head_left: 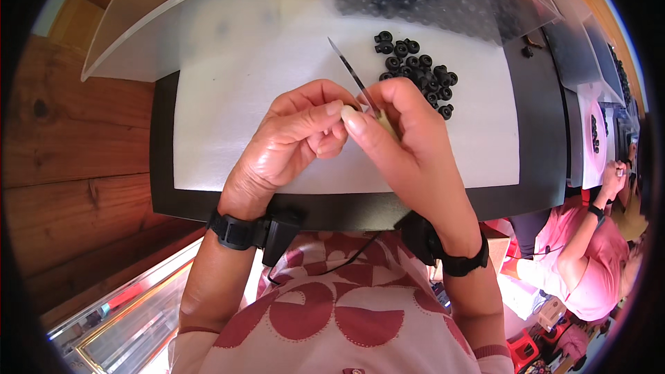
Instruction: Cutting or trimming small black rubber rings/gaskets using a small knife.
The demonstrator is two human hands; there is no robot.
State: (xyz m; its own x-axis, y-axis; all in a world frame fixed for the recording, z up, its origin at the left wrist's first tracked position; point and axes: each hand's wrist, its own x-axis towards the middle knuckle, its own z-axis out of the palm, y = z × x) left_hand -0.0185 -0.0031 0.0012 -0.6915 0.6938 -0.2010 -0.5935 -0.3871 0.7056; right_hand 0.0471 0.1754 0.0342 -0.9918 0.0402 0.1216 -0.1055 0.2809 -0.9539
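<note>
My left hand (285, 133) is closed, pinching a small black piece (352, 105) between thumb and fingertips; most of it is hidden. In my right hand (419, 142) is a thin-bladed knife (355, 77), its blade pointing up and to the left and its pale yellowish handle inside my fist. My right thumb tip meets the left fingertips at the piece. Just beyond my right hand, several small round black plastic cord locks (426, 73) lie in a loose pile on the white mat (228, 111).
A clear bin (443, 0) full of black parts stands at the far right, and another translucent bin (166, 31) at the far left. The black table edge (332, 215) runs before me. On the right, a co-worker in pink (589, 263) sits by a pink tray (593, 131).
</note>
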